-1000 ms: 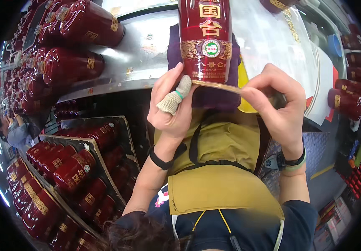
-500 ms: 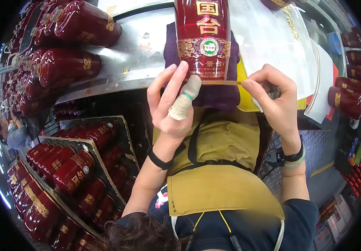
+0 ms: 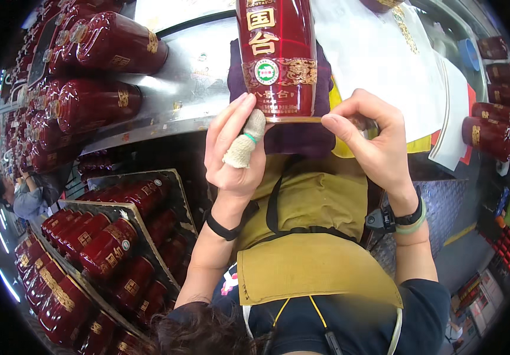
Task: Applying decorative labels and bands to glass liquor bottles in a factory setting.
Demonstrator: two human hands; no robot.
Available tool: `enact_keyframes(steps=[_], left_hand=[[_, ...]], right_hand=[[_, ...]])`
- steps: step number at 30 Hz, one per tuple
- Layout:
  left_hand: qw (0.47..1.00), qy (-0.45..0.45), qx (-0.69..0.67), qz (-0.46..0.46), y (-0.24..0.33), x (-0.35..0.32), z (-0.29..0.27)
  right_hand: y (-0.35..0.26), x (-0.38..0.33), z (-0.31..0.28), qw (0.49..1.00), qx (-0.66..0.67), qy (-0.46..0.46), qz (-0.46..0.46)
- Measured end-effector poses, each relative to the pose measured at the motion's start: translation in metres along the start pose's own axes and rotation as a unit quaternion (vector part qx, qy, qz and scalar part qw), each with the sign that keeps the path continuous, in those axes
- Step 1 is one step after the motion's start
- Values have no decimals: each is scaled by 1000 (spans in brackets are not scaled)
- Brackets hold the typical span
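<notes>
A glossy dark red bottle (image 3: 278,44) with gold lettering and a round green-and-white emblem lies on a dark purple cloth (image 3: 293,139), its base toward me. Along the base edge runs a thin gold strip (image 3: 295,119). My left hand (image 3: 237,142) is closed against the bottle's lower left side, its thumb in a cream cloth cover (image 3: 243,145) with a green band pressing at the base edge. At the lower right corner, my right hand (image 3: 376,133) pinches the strip's end between thumb and forefinger, its other fingers curled.
Several similar red bottles (image 3: 116,44) lie at the left of the metal table (image 3: 196,71). Wooden-edged crates (image 3: 130,207) of them stand below. White sheets (image 3: 379,65) and a yellow cloth (image 3: 417,145) lie at right; more bottles (image 3: 491,136) stand beyond. A person (image 3: 27,192) is far left.
The bottle has turned, carrying its emblem leftward, and has shifted slightly left. My right hand has moved left with the strip, so less of it spans between my hands.
</notes>
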State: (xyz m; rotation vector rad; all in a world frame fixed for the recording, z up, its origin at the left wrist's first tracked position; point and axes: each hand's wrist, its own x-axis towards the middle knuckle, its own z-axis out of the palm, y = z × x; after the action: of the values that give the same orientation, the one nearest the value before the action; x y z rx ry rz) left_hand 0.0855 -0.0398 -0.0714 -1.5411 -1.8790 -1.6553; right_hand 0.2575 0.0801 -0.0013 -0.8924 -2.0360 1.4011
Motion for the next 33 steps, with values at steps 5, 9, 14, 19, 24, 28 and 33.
enact_keyframes(steps=[5,9,14,19,24,28,33], left_hand=[[998,1,38,44,1,0,0],[989,4,98,112,1,2,2],[982,24,134,132,10,8,3],[993,-55,47,97,9,14,0],[1000,1,3,26,1,6,1],[1000,10,1,8,-1,-1,1],[997,3,56,59,-1,1,1]], right_hand=[[2,-2,-1,1000,14,2,20],[4,-2,0,1000,6,4,22],[8,0,2,1000,0,8,19],[12,2,6,998,34,10,52],[9,4,10,999,18,4,34],[1,4,9,999,33,-1,22],[-2,3,5,1000,15,0,26]])
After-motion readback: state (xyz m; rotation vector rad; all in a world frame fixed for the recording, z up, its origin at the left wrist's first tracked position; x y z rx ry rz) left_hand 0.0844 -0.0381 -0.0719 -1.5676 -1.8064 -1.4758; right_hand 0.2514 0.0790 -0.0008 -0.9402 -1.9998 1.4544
